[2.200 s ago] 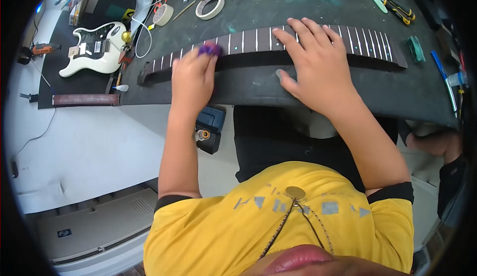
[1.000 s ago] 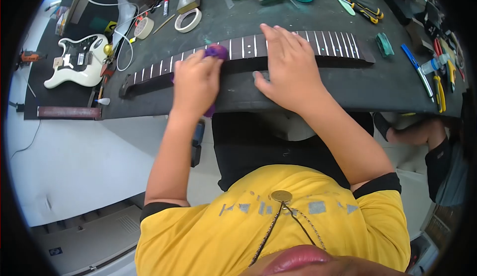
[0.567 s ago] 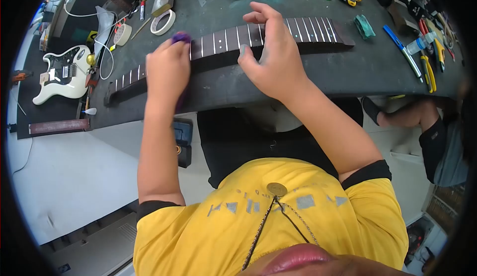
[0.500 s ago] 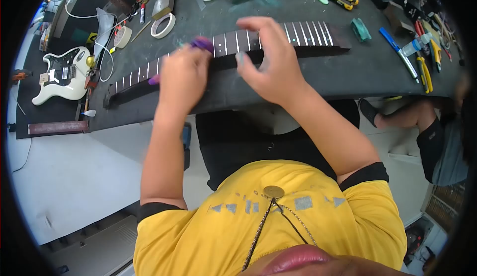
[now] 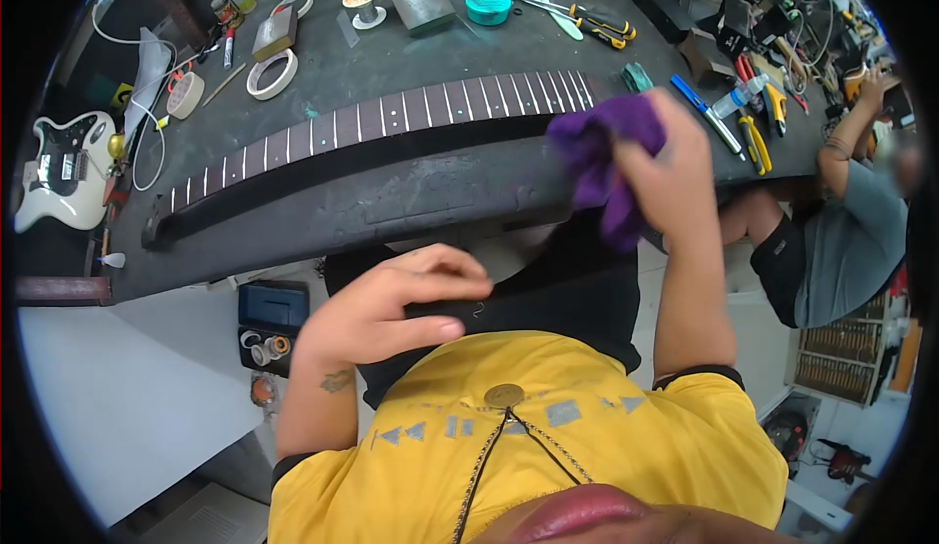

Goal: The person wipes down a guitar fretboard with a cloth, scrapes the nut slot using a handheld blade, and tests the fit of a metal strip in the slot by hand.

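A dark guitar neck [image 5: 401, 118] with white fret lines lies lengthwise on the bench, its fretboard facing up. My right hand [image 5: 675, 167] is closed on a bunched purple cloth [image 5: 611, 148], held near the neck's right end and hanging past the bench's front edge. Whether the cloth touches the neck I cannot tell. Away from the bench, my left hand [image 5: 401, 299] hovers in front of my body with nothing in it, thumb apart from the loosely bent fingers.
On the bench stand tape rolls [image 5: 272, 74], a solder spool [image 5: 364, 6], a turquoise tub [image 5: 488, 7], yellow-handled pliers [image 5: 755, 145] and a blue tool [image 5: 706, 113]. A white guitar body [image 5: 67, 172] lies at the left. Another person [image 5: 849, 221] sits at the right.
My right hand has moved right and now holds the purple cloth, which was by my left hand on the neck. My left hand has drawn back off the neck toward my body.
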Demonstrator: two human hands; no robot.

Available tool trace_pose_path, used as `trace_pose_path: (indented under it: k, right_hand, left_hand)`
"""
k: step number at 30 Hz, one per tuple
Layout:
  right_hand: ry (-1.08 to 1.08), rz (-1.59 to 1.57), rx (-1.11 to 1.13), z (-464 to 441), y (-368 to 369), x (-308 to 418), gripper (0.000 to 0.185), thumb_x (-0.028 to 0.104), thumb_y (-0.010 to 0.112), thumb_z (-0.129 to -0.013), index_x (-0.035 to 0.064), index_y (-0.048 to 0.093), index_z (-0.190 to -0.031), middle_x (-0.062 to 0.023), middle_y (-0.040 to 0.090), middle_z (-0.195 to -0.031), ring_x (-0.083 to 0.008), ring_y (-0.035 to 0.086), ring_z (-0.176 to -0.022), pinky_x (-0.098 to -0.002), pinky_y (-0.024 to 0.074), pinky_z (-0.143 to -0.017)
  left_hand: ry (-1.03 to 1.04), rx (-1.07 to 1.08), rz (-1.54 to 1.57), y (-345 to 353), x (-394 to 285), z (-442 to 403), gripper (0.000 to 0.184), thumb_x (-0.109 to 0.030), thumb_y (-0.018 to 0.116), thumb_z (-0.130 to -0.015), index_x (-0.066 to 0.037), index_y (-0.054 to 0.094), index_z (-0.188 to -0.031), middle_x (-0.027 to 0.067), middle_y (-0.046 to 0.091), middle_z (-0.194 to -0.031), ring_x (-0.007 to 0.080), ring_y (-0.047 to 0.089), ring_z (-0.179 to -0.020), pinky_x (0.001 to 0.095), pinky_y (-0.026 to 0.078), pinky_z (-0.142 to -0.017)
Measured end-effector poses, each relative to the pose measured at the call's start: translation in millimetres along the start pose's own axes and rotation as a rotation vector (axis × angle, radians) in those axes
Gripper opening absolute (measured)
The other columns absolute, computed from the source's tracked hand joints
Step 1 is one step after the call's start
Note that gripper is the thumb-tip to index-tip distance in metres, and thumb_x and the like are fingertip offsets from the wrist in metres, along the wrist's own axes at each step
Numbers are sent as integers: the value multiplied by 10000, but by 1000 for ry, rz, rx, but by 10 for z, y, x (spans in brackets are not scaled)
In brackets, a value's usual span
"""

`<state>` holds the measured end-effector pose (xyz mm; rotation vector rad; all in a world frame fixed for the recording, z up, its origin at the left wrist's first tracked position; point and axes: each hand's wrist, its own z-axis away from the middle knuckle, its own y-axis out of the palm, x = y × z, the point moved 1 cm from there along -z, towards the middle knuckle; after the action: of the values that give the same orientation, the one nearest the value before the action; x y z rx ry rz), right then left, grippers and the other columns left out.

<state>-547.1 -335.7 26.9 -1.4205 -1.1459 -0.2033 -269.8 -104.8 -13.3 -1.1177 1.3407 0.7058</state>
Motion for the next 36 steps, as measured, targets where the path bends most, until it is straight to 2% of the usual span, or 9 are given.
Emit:
trace_pose_path:
  k: [2,6,8,16,23,27,30,33,36]
  right_hand:
    - [-31,414,-176,-302,-26,-214,343,175,773,-909,23,730,-1214,-212,765,-1160,-438,731,-1110,-523,585,-984]
    - [-103,275,-211,-551,880,-237,425,213,771,-956,-29,711,-1300,-269,753,-1308,-473,703,-1250,-528,561,-1089]
    - [-433,522,-284,-465,1219,-138,507,256,777,-1034,-36,686,-1439,-261,733,-1462,-445,678,-1396,-546,504,-1209]
    - [-423,204,7,-377,1294,266,475,245,783,-1029,9,717,-1436,-231,729,-1496,-397,686,-1411,-500,543,-1203]
    - [-441,498,-187,-393,1233,15,488,90,788,-951,-11,725,-1424,-236,752,-1450,-413,672,-1431,-510,545,-1219]
    - [-637,234,39,-592,1982,746,384,34,744,-825,-44,752,-1200,-252,784,-1282,-431,732,-1257,-515,563,-1181]
    - [-827,6,-285,-502,2264,850,132,71,693,-856,-12,752,-940,-221,786,-1075,-402,758,-1067,-518,572,-1096]
    - [-624,173,-13,-427,1531,463,254,27,684,-869,0,808,-1089,-217,806,-1257,-394,759,-1209,-487,615,-1087]
    - [-502,364,-255,-444,839,-346,296,-27,681,-859,18,808,-1123,-188,825,-1239,-375,766,-1255,-505,624,-1078]
  left_hand:
    - [-41,-102,125,-163,-114,144,483,-144,850,-995,-6,767,-1450,166,712,-1400,275,697,-1243,405,545,-1116]
    - [-176,-564,-231,-485,-207,312,399,-105,794,-1007,22,777,-1385,160,746,-1317,257,722,-1172,379,554,-1066]
    - [-155,-685,-587,-676,-230,447,391,-96,797,-996,21,780,-1370,160,754,-1305,293,728,-1211,392,549,-1088]
    - [-440,-1189,-1404,-1995,593,1680,425,-317,710,-1144,-33,760,-1456,173,714,-1491,392,631,-1411,478,469,-1215]
    - [-361,-1234,-1473,-1969,876,1807,461,-350,590,-1204,-44,699,-1532,156,658,-1591,392,562,-1502,506,396,-1286]
    - [-366,-1222,-1459,-1998,871,1816,459,-346,592,-1203,-48,699,-1536,155,653,-1596,393,561,-1503,502,395,-1283]
    - [-352,-1202,-1445,-2022,871,1886,462,-345,601,-1198,-57,696,-1547,152,650,-1607,386,560,-1507,496,393,-1282]
    - [-367,-1198,-1405,-2001,854,1918,480,-360,608,-1193,-62,691,-1561,148,643,-1625,371,555,-1520,495,385,-1285]
    - [-360,-1195,-1442,-2001,868,1919,461,-336,612,-1198,-75,695,-1569,152,652,-1625,374,557,-1529,484,378,-1298]
